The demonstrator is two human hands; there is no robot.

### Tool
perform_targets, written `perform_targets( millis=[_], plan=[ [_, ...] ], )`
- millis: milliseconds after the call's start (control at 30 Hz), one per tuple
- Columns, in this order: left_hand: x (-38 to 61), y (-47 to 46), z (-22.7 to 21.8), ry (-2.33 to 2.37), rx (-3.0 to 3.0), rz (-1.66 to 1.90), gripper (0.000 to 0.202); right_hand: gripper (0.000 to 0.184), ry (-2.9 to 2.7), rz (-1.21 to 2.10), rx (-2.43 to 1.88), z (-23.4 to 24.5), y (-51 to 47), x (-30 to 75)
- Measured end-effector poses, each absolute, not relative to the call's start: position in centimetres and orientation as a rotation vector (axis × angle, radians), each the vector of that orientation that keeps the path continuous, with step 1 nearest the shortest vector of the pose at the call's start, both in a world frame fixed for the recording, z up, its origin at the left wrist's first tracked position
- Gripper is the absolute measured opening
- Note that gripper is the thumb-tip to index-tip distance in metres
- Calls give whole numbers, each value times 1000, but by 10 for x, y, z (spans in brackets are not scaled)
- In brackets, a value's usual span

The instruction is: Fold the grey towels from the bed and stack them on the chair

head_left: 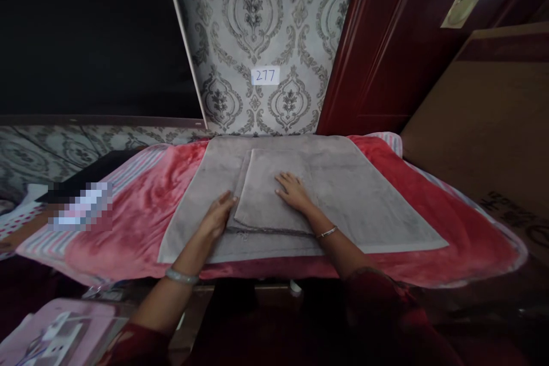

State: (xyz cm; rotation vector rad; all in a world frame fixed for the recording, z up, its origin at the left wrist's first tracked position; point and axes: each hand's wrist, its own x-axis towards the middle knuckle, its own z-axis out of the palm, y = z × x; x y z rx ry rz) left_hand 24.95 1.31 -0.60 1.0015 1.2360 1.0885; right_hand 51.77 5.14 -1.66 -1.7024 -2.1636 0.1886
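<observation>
We see a grey towel (364, 200) spread flat over a red blanket (137, 211) that covers the worktop. On the left half of the towel lies a smaller folded grey towel (266, 183), squared up, with its near edge close to the near edge of the big one.

Our left hand (217, 217) rests at the left edge of the folded towel, fingers (227, 201) held together and nearly straight, touching the fold's side; it grips nothing that we can make out. Our right hand (294, 191) lies palm down on top of the folded towel, fingers (283, 178) spread flat and pressing on the cloth, holding nothing. Each wrist carries a thin bangle (328, 233).

No open container with contents shows. At the near left corner a pink box (60, 331) sits below the worktop's edge; what it holds is too blurred to tell.

On the far wall, patterned wallpaper carries a small white label (265, 75) reading 277. To the right stand a dark red door (407, 40) and a brown cardboard sheet (493, 126) leaning beside the worktop. At the far left a dark flat thing (98, 168) lies on a striped edge of the blanket, near a blurred patch. Nothing lies between our hands and the towels.
</observation>
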Motion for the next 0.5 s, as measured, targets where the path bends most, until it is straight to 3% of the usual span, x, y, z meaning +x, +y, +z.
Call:
perform_targets(
  millis=[133, 233, 333, 500],
  plan=[
    [260, -28, -21, 1068, 873, 1148, 36, 55, -1982, 292, -1616, -26, 45, 540],
    [285, -50, -30, 978, 784, 1231, 25, 55, -1767, 294, -1551, -37, 34, 559],
    [312, -60, -30, 872, 619, 1278, 22, 55, -1538, 305, -1516, -49, 24, 574],
    [351, -58, -14, 806, 375, 1289, 34, 59, -1177, 560, -1447, -67, 15, 585]
  ],
)
